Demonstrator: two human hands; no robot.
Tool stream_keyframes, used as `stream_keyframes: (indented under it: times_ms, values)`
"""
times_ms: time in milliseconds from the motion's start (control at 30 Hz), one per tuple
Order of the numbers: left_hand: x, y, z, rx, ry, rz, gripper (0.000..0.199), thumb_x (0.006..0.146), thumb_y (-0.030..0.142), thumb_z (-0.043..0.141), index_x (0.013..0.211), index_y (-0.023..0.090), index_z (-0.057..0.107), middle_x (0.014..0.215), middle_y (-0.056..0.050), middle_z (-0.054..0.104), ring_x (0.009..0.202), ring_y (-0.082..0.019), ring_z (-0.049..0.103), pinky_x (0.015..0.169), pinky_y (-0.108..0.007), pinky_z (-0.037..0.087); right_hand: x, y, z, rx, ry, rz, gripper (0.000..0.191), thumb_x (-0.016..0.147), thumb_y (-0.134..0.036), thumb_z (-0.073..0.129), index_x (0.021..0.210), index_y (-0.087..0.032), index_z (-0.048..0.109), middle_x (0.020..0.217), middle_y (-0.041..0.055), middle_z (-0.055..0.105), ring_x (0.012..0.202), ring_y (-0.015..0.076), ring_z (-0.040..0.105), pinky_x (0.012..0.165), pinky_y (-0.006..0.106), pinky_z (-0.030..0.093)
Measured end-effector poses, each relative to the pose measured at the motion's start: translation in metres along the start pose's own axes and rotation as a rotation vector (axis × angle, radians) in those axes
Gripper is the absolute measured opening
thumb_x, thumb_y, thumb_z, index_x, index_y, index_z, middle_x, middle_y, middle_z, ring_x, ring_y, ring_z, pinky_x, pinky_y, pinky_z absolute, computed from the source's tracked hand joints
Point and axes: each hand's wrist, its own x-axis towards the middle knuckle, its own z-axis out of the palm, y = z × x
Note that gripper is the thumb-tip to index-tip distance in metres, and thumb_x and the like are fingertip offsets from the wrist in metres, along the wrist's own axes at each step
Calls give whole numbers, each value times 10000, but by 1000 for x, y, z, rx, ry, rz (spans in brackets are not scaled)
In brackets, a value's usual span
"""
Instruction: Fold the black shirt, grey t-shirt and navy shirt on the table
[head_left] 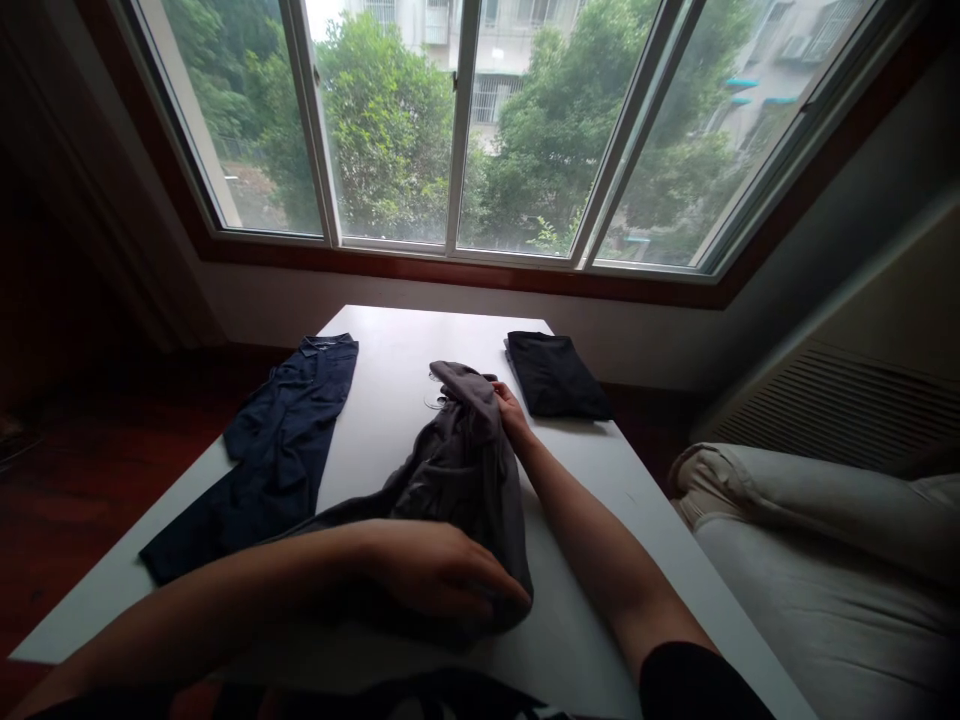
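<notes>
Head view: both hands (439,568) (511,412) on grey garment (491,480)

Room about me: a home, by its furnishings. One pale sofa (825,570), to my right. One white table (397,340) before me, bearing garments (457,470). One reddish floor (52,530). One wide sliding window (453,150), brown-surrounded, showing me trees (382,120) and a building with barred windows (495,97).

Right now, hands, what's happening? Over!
Right hand grips grey cloth garment, far end. Left hand at near end. Navy cloth garment left, folded black cloth right.
</notes>
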Motion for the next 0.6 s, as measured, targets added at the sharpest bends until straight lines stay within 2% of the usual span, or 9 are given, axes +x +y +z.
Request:
stream_keyframes:
  times_ms: [67, 133, 200, 267, 333, 400, 433, 500, 600]
  values:
    - [2, -21, -22, -71, 179, -13, 404, 1062, 354, 474, 1405, 233, 649, 1310, -75, 720, 1196, -227, 680, 1052, -316, 500, 5, -2, -24, 15, 112, 100, 365, 724, -458, 730, 948, -233, 549, 827, -3, 658, 731, 176, 611, 689, 286, 523]
    - [0, -57, -49, -50, 441, -142, 362, 1046, 349, 485, 1320, 220, 683, 1208, -64, 751, 1132, -219, 695, 1002, -316, 525, 8, -6, -49, -57, 264, 180, 318, 704, -408, 717, 893, -231, 532, 769, -14, 625, 675, 161, 582, 629, 267, 497]
    - [-4, -101, -72, 114, 612, -332, 312, 1006, 338, 515, 1193, 216, 732, 1208, -63, 741, 1142, -235, 677, 1010, -338, 514, 11, -11, -67, -110, 386, 215, 271, 726, -398, 662, 879, -235, 509, 759, -17, 597, 648, 153, 566, 589, 254, 472]
    - [-6, -144, -85, 319, 719, -551, 305, 959, 333, 566, 1182, 210, 736, 1248, -90, 714, 1189, -265, 648, 1055, -367, 481, 14, -17, -76, -193, 464, 136, 246, 783, -424, 593, 923, -237, 518, 824, 7, 612, 706, 168, 593, 621, 269, 492]
    - [-3, -178, -89, 421, 777, -734, 420, 934, 376, 614, 1307, 196, 684, 1280, -124, 691, 1209, -291, 637, 1054, -381, 476, 14, -22, -73, -403, 522, -42, 279, 844, -464, 544, 988, -225, 561, 953, 60, 645, 843, 203, 626, 746, 321, 533]
    - [6, -200, -89, 468, 816, -814, 559, 933, 455, 630, 1423, 187, 605, 1276, -143, 688, 1208, -305, 639, 1024, -379, 484, 11, -24, -61, -671, 508, -202, 371, 893, -508, 531, 1093, -206, 609, 1104, 114, 650, 973, 241, 631, 886, 372, 526]
    - [12, -206, -87, 481, 832, -821, 613, 935, 493, 630, 1464, 189, 567, 1272, -145, 691, 1203, -307, 642, 1003, -373, 490, 8, -23, -54, -790, 462, -223, 430, 902, -528, 547, 1173, -202, 617, 1174, 132, 640, 1017, 261, 631, 929, 391, 513]
    - [26, -211, -84, 504, 850, -822, 645, 941, 520, 627, 1498, 214, 523, 1282, -137, 696, 1190, -304, 652, 959, -360, 497, 1, -17, -38, -994, 322, -169, 571, 888, -536, 620, 1359, -216, 576, 1271, 151, 618, 1078, 302, 635, 954, 412, 503]
    - [43, -209, -75, 543, 843, -835, 493, 983, 425, 578, 1449, 265, 551, 1284, -111, 711, 1147, -289, 676, 912, -357, 496, -7, -4, -25, -1214, 135, -78, 655, 868, -388, 691, 1482, -237, 520, 1293, 155, 634, 1136, 337, 631, 955, 412, 500]
